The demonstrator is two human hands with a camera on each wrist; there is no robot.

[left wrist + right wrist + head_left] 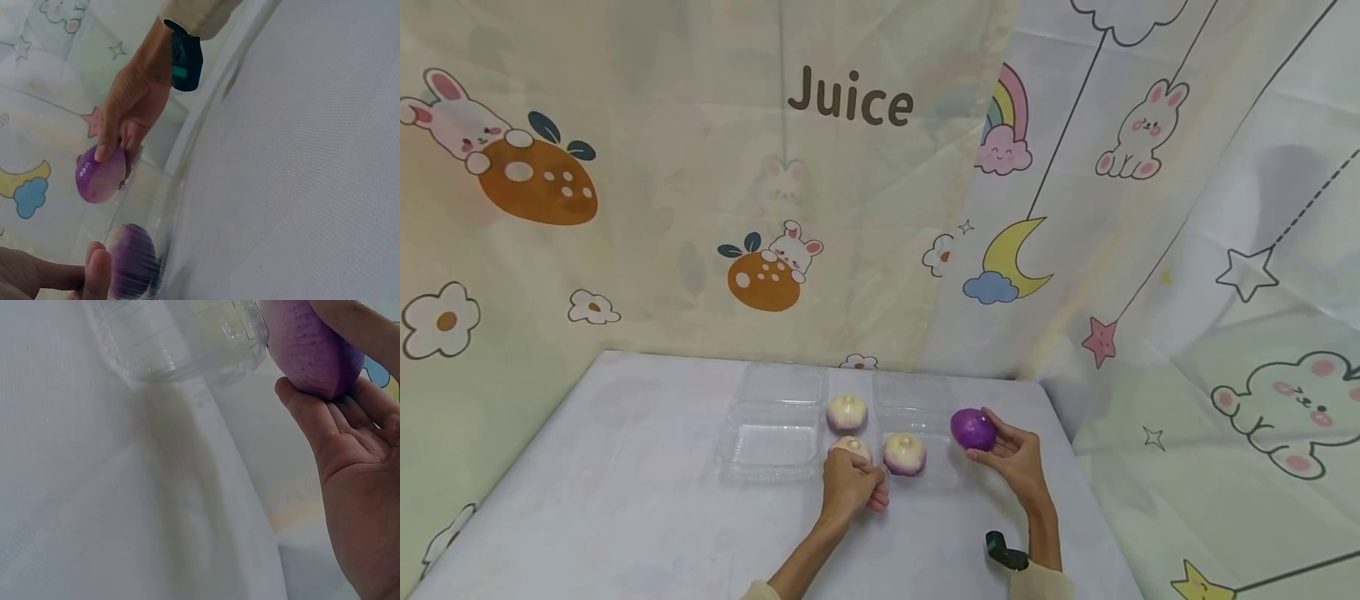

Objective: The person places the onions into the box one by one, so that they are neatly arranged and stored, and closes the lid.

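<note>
Gripping a purple ball (972, 428), the right hand (1018, 462) stands at the 3 o'clock side of the right box (947, 467), its thumb and fingers (306, 409) closed about the ball from opposite sides. The ball is held above the counter (647, 517); whether it touches the box wall cannot be told. The left hand (848, 483) lies at about 7 o'clock of the same clear plastic box, its fingers bent inward beside the near edge; whether they pinch that edge cannot be told. At 12 o'clock from this hand, and partly covered by it, is a cream-topped front ball (853, 444); farther along the same direction is a back ball (847, 412), both between the two boxes. A boxed ball (905, 454) sits in the right box toward 8 o'clock, knob upward. The left box (775, 446) rests at 9 o'clock from these, its lid (782, 386) opened back toward 12 o'clock. Beyond the counter, a curtain (850, 175) bears printed rabbits, oranges and the word "Juice"
</note>
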